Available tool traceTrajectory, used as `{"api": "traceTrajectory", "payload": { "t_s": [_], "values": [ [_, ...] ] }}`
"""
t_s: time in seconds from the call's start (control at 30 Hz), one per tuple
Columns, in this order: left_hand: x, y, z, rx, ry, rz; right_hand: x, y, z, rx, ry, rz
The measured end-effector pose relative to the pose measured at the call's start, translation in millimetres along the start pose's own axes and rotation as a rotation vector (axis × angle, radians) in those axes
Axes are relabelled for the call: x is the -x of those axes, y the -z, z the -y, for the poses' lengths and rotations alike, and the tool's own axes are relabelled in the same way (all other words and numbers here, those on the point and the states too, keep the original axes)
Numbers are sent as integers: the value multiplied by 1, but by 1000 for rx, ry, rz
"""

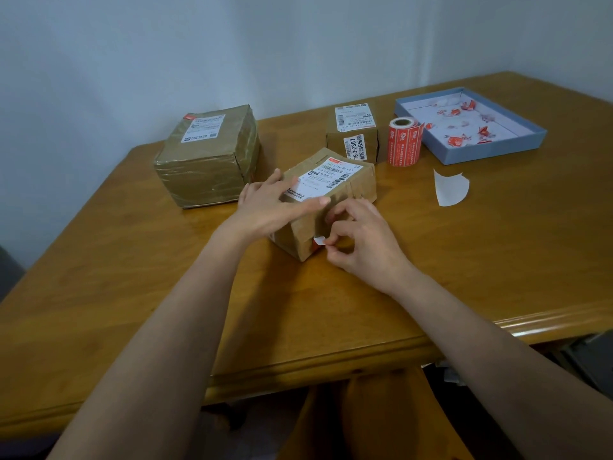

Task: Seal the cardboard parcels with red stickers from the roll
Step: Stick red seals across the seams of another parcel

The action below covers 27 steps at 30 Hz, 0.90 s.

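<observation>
**Both hands on the near parcel, a sticker pinched at its front face**

The near parcel (326,197) sits on the wooden table (132,277), turned corner-on toward the person, with a white shipping label on its top. The left hand (268,207) lies flat across the top and left side, fingers spread and extended, the forefinger reaching over the lower edge of the label; it presses the box rather than closing round anything.

The right hand (361,240) is at the parcel's front face, fingers curled in. Thumb and forefinger are nearly closed on the small white corner of a red sticker (319,242) (only that pale tab and a strip of red below it show, the rest being hidden by the fingers). The sticker lies against the lower front corner of the box. Another patch of red shows higher on the same face, behind the fingertips, too covered to make out.

The sticker roll (404,141) stands upright behind the parcel, just beside a second small parcel (353,134) and near the blue tray (491,151), which holds crumpled red and white scraps. A curled piece of white backing paper (450,189) lies on the table to the right of the parcel. A larger taped parcel (209,157) stands well apart at the left.
</observation>
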<state>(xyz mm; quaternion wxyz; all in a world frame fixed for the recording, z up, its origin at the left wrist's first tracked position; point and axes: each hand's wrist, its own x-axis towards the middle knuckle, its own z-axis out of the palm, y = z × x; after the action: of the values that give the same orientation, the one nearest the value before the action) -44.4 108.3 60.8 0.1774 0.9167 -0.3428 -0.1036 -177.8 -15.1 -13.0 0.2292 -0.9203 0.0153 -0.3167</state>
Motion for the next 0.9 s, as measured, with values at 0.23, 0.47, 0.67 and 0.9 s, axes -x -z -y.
{"api": "traceTrajectory", "payload": {
  "t_s": [0.23, 0.47, 0.67, 0.9],
  "values": [
    [-5, 3, 1, 1, 9, 24, 0, 0, -1, -4, 5, -6],
    [-12, 2, 6, 67, 6, 21, 0, 2, 0, -13, 2, 0],
    [-13, 5, 7, 84, 16, 39, 0, 3, 0, -36, 4, -2],
    [-14, 6, 8, 83, 21, 42, -1, 2, 2, -44, 20, -16]
  ]
}}
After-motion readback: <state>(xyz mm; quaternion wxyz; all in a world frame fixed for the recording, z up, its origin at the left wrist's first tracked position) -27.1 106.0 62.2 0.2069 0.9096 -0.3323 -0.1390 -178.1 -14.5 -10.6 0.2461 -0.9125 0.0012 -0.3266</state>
